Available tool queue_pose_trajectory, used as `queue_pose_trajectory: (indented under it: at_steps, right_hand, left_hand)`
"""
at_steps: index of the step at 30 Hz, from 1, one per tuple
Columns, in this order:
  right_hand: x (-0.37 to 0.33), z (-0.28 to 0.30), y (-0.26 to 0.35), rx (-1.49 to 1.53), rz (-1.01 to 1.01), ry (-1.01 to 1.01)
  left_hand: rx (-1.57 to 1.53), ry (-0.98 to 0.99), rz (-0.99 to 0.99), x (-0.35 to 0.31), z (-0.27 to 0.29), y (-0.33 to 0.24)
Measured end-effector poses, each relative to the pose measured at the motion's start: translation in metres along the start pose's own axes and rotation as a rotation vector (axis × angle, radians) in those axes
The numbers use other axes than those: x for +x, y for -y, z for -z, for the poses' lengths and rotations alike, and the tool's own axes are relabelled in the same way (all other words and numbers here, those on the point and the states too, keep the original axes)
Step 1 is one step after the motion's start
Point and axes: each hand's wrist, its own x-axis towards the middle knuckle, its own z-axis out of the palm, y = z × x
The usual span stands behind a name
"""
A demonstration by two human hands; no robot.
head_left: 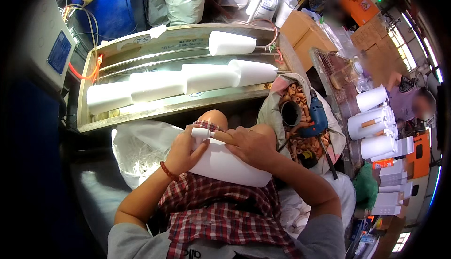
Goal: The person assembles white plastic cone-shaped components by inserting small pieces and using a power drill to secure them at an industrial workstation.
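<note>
A white plastic container [230, 165] lies across my lap on a red checked cloth. My left hand [183, 148], a beaded bracelet at its wrist, grips the container's left end, beside a short white cylindrical piece [201, 132]. The fingers of my right hand [251, 147] close around a tan, tube-like handle [223, 137] lying along the container's upper side. This handle lines up end to end with the white piece. How the two are joined is too small to tell.
Ahead, a wooden trough [159, 110] bears several white containers [157, 83] on metal rods. To the right, a sack [272, 104] holds many tan tubes, with a blue drill [318, 115] on top. Containers with handles [371, 123] stand farther right, near another person [406, 99].
</note>
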Motion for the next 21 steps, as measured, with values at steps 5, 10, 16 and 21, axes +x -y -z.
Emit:
queue_pose_trajectory:
  at_steps: [5, 10, 16, 21]
  right_hand:
    - [0.005, -0.001, -0.006, -0.193, 0.189, -0.113]
    - [0.023, 0.011, 0.008, 0.03, 0.15, 0.09]
    - [0.011, -0.007, -0.006, 0.674, -0.002, 0.266]
    - [0.022, 0.003, 0.005, -0.064, 0.337, -0.018]
  left_hand:
    - [0.035, 0.04, 0.02, -0.002, 0.001, -0.003]
    - [0.1, -0.017, -0.026, -0.015, 0.007, -0.001]
    - [0.042, 0.001, -0.039, -0.021, -0.003, -0.004]
    - [-0.006, 0.007, -0.1, -0.022, -0.015, 0.028]
